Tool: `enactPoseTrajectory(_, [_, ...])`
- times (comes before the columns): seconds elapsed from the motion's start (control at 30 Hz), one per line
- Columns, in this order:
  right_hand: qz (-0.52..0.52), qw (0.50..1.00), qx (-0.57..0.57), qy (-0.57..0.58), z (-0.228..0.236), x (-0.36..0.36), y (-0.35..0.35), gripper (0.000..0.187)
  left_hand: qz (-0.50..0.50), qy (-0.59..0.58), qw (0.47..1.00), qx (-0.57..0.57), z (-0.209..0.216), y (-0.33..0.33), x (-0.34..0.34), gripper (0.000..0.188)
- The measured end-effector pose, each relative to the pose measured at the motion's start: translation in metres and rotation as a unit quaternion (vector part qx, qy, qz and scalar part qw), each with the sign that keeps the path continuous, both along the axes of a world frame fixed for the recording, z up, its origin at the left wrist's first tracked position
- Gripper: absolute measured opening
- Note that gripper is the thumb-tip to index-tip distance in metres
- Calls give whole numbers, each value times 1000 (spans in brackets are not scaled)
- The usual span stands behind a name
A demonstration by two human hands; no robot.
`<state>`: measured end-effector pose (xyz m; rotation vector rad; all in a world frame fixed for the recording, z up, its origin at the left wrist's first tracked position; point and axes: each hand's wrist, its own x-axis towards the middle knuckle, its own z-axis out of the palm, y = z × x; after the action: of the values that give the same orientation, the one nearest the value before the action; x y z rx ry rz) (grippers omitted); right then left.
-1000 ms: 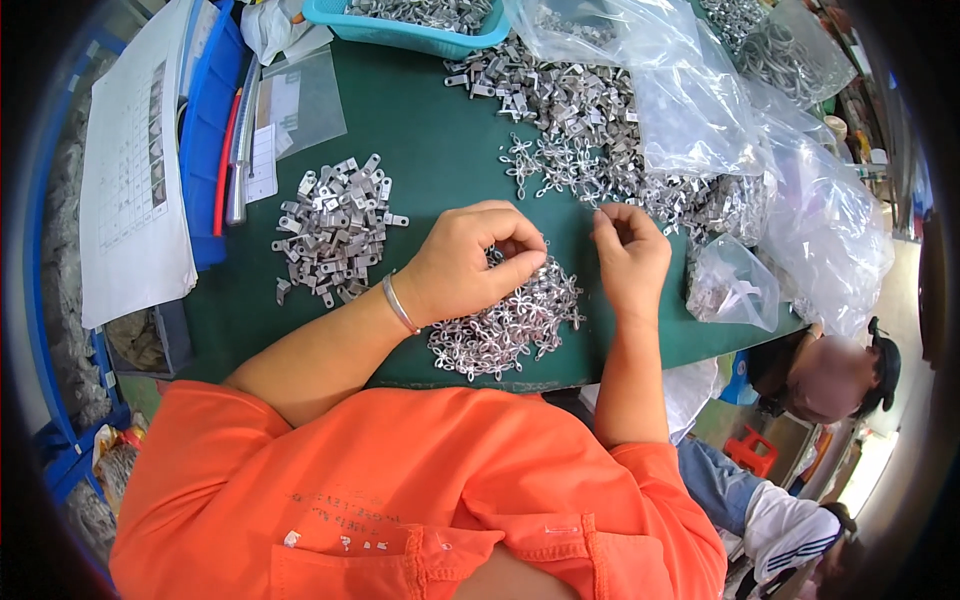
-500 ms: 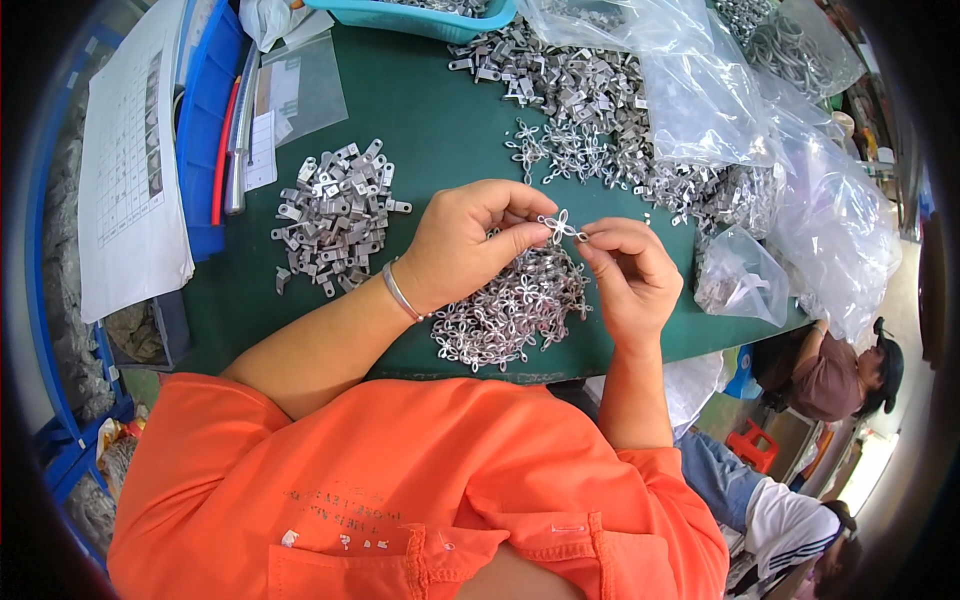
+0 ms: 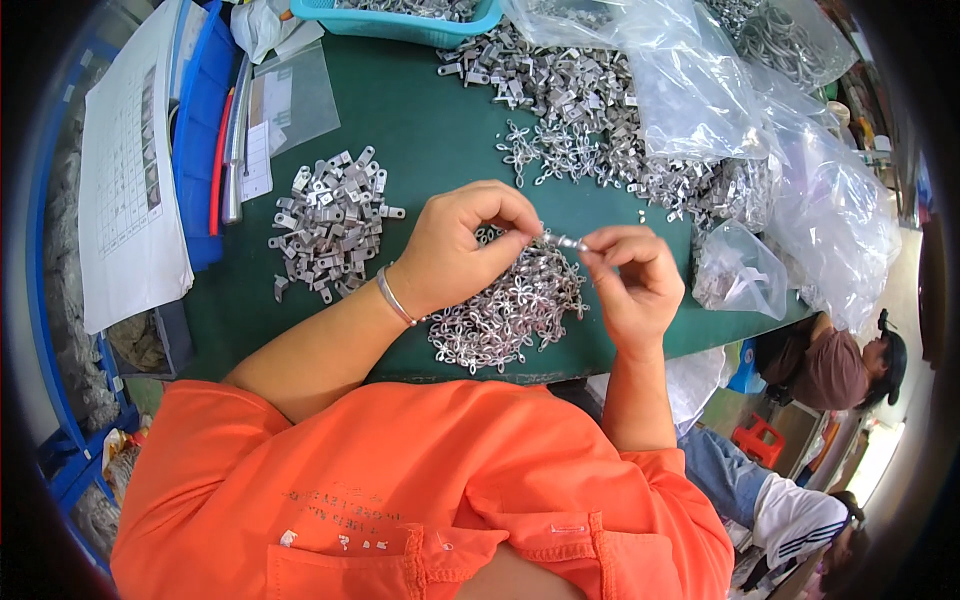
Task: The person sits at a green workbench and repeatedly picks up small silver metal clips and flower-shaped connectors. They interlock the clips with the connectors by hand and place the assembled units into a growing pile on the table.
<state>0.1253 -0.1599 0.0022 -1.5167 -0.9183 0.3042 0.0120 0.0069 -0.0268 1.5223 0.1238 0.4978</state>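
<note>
Between my two hands is a small silvery four-looped metal link piece (image 3: 564, 242), seen nearly edge-on. The thumb and forefinger of my left hand (image 3: 470, 245) pinch one end of it. At the other end, the fingertips of my right hand (image 3: 636, 278) are closed on it. Right below lies a heap of similar looped metal pieces (image 3: 505, 315) on the green tabletop, partly hidden by my left hand. A pile of bent metal brackets with holes (image 3: 330, 225) lies left of my left hand.
More looped pieces (image 3: 565, 150) and a large heap of brackets (image 3: 560, 80) spread at the far right, beside clear plastic bags (image 3: 700, 100). A turquoise basket (image 3: 400, 25) stands at the back. Blue bin and paper sheets (image 3: 135, 190) stand left. Two people are at right.
The looped piece has turned from showing its flat face to nearly edge-on. Both hands keep their pinch on it and stay in almost the same place.
</note>
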Motion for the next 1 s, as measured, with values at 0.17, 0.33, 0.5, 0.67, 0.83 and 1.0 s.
enactPoseTrajectory(0.17, [84, 981, -150, -88, 15, 14, 3, 11, -28, 18, 998, 60, 6, -1, -1, 11])
enactPoseTrajectory(0.33, [-124, 924, -294, -209, -9, 33, 30, 10, -47, 19, 997, 65, 4, 0, 0, 11])
enactPoseTrajectory(0.5, [-179, 889, -338, -251, -22, 35, 40, 15, -34, 14, 997, 75, 6, 1, 2, 11])
enactPoseTrajectory(0.67, [-175, 942, -277, -65, -18, 39, 22, 6, -34, 8, 996, 86, 4, 2, 0, 10])
enactPoseTrajectory(0.83, [-93, 971, -183, 123, 15, 49, 26, 3, -34, -3, 989, 141, -2, -2, 3, 6])
enactPoseTrajectory(1.0, [60, 970, -121, 204, 52, 61, 82, 6, -63, 20, 986, 156, -2, -2, 3, 10])
